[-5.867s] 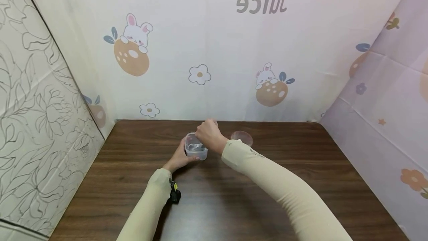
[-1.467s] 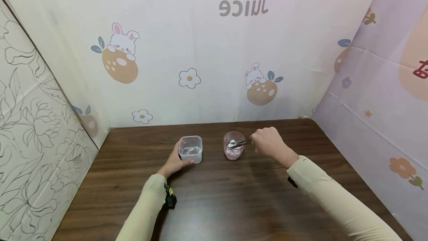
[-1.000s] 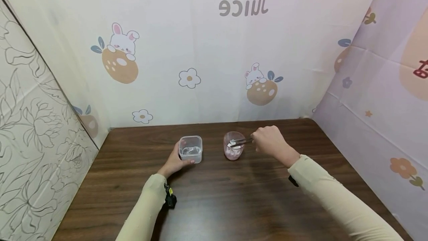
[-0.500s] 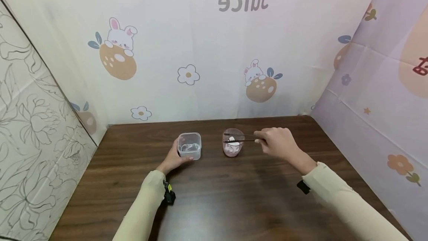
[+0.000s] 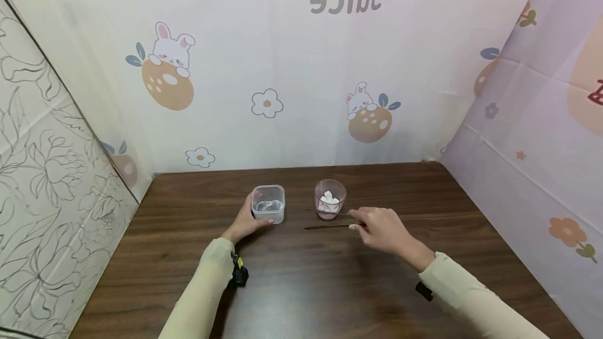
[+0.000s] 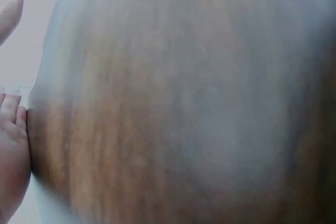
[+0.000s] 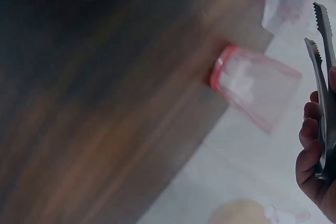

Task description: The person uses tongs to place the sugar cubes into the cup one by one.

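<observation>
My left hand (image 5: 246, 225) grips a clear square plastic container (image 5: 274, 217) between thumb and fingers at its left side. Inside it I make out only glassy reflections. My right hand (image 5: 383, 229) holds metal tongs (image 5: 330, 226), their serrated arms spread with nothing between them. In the right wrist view the tongs (image 7: 326, 38) point upward at the right edge. Just behind them in the head view stands a clear pinkish cup (image 5: 341, 192) with several white cubes (image 5: 328, 199) piled inside. The left wrist view catches part of the left hand (image 6: 11, 150) and blurred wood.
Both vessels stand toward the back of a dark wooden table (image 5: 301, 276). A patterned cloth wall (image 5: 301, 56) rises right behind its rear edge, with further walls at left and right. A small black device (image 5: 240, 271) is strapped to the left wrist.
The right hand went from over the container to the cup with the tongs. The tongs then spread, leaving white cubes in the cup, and came out toward me. The left hand kept its grip.
</observation>
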### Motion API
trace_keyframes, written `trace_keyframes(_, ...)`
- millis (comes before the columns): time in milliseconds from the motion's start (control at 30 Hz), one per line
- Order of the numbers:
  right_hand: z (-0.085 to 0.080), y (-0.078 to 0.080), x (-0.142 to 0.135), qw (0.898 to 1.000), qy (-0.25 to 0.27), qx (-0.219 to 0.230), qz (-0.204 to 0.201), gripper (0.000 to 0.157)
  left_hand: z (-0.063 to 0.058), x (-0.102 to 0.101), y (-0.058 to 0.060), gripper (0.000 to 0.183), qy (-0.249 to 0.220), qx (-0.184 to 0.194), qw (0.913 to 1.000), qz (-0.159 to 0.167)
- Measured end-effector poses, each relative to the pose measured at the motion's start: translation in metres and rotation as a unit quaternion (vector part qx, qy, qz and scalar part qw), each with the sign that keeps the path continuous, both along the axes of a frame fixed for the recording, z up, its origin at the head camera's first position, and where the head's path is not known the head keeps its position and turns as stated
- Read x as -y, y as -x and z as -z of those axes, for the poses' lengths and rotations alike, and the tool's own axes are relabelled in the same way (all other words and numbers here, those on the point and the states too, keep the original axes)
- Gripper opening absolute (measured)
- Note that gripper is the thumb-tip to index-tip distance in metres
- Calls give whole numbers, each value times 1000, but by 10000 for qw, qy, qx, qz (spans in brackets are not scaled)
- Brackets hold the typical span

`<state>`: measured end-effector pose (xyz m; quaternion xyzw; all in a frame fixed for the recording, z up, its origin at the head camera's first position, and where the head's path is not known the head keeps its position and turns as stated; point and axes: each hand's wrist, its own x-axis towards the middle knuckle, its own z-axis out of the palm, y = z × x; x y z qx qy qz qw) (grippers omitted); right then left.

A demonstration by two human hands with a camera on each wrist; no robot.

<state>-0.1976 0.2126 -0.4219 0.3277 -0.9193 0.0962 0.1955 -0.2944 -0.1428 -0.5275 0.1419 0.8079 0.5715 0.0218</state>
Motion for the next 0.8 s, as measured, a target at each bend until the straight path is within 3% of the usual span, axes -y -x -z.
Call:
trace_keyframes(233,23,0,13,9984,-297,480,-15,25,0,0,0,100,35,-16,10000,9)
trace_keyframes(533,42,11,25,9978,-214,548,-299,22,0,1,0,102,68,34,10000,11)
trace_keyframes(800,51,13,31,9964,-257,757,-289,26,0,2,0,101,44,48,10000,19)
